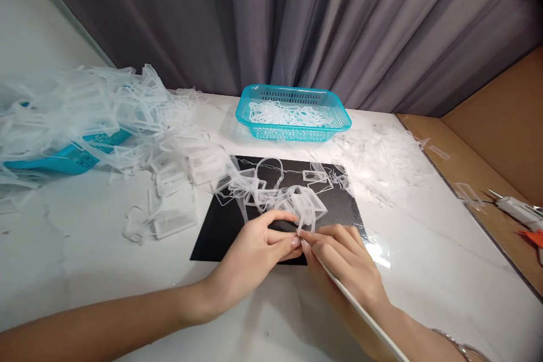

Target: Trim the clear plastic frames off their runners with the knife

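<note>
Over the near part of a black mat [212, 237], my two hands meet fingertip to fingertip. My left hand [258, 243] is closed in a pinch on a thin translucent plastic strip [301, 223], which joins a tangle of clear plastic frames [305, 203] just beyond the fingers. My right hand [348, 263] pinches at the same spot, closed on a long thin white strip [356, 304] that runs back beneath the palm toward the lower right. Exactly what lies between the touching fingertips is hidden.
A blue perforated basket [292, 134] holding small white pieces stands at the back. Heaps of translucent plastic frames lie left [85, 107] and right [377, 155]. A blue tray [76, 159] sits under the left heap. A white-handled tool [520, 210] lies at far right, near a cardboard wall [504, 113].
</note>
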{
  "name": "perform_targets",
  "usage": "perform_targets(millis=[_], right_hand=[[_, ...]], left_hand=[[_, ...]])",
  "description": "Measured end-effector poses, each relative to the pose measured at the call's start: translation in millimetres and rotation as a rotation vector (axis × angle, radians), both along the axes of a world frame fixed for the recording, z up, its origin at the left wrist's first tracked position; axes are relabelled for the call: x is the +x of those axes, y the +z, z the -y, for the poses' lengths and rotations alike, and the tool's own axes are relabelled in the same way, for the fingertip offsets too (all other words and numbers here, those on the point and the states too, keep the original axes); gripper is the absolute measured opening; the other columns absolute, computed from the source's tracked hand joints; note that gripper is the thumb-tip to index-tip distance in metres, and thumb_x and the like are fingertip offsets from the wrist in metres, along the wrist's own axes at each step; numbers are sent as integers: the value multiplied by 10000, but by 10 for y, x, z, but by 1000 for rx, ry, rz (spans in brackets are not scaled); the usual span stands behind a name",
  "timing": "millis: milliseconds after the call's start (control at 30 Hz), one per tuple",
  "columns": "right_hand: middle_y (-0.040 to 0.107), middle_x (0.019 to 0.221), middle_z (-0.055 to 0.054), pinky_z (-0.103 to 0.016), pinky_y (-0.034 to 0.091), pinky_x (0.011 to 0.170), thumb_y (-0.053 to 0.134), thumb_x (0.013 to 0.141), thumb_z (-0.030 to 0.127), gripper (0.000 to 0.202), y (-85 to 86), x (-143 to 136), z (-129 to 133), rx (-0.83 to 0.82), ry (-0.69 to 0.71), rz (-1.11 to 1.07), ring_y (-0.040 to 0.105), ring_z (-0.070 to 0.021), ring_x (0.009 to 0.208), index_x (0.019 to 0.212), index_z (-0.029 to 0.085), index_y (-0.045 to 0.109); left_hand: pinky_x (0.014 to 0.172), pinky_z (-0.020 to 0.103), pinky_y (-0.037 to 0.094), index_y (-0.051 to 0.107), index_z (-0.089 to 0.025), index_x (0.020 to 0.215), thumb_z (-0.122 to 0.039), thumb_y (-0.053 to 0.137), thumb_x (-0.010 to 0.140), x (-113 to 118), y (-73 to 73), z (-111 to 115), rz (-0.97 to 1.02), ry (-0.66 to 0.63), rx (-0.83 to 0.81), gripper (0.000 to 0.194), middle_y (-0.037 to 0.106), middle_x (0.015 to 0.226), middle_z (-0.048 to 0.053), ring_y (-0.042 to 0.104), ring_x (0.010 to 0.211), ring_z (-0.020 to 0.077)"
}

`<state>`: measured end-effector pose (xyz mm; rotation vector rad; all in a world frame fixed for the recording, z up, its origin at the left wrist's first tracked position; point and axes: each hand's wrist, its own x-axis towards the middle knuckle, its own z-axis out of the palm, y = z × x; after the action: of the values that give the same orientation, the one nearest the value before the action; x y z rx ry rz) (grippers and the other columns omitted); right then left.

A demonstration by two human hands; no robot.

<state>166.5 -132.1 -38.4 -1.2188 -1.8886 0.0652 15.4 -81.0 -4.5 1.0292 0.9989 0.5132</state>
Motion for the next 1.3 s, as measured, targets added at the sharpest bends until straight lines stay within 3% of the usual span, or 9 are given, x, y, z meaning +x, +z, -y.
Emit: perform_targets(millis=[133, 333, 600, 867, 1133, 1200, 1300], right_hand=[[707, 886, -33, -345, 338, 644, 466, 870, 56, 218, 5, 0, 12, -19, 0, 4, 529, -171, 701, 704, 189, 512], [698, 891, -35, -361, 356, 704, 471, 866, 52, 216, 48, 36, 32, -93, -2, 88, 540, -190, 758, 705, 190, 514], [685, 811, -13, -331, 384, 692, 479, 878, 85, 191, 206, 203, -107, -67, -99, 64, 550, -173, 732, 730, 200, 515], [640, 772, -22, -310, 420, 649, 523, 885, 256, 136, 355, 548, -146, -241, -298, -125, 525, -188, 754, 764, 225, 577], [646, 769, -25, -291, 375, 545, 514, 881, 318, 162, 338, 760, -282, -298, -434, -140, 502, -182, 685, 766, 225, 580], [639, 750, -23, -291, 366, 538, 516, 878, 336, 173, 358, 758, -288, -313, -432, -168, 507, -180, 671, 764, 223, 581], [642, 757, -27, -289, 374, 541, 510, 881, 366, 199, 428, 672, -240, -447, -276, -279, 526, -171, 653, 779, 220, 599]], left_hand=[[840, 280, 517, 495, -180, 1056, -207, 592, 798, 18, 12, 13, -59, -20, 102, 277, 738, 789, 13, 685, 856, 175], [814, 299, 527, 459, -188, 1061, -274, 616, 783, 11, 27, 8, -80, -70, 104, 330, 722, 695, -8, 688, 853, 204], [841, 286, 512, 445, -226, 1048, -301, 609, 798, -46, 106, -61, -139, -45, 248, 308, 738, 876, 21, 669, 929, 182], [709, 199, 503, 494, -242, 949, -257, 591, 793, -113, 273, -167, -308, -34, 484, 184, 736, 841, -18, 678, 816, 141], [747, 248, 473, 489, -221, 891, -176, 561, 745, -166, 374, -268, -398, -153, 541, 168, 699, 732, -36, 658, 804, 160], [740, 264, 471, 503, -209, 865, -170, 545, 737, -170, 354, -289, -388, -178, 555, 140, 667, 700, -37, 651, 748, 159], [735, 282, 468, 542, -188, 840, -169, 502, 745, -152, 294, -316, -326, -220, 483, 104, 602, 640, -36, 647, 719, 167]])
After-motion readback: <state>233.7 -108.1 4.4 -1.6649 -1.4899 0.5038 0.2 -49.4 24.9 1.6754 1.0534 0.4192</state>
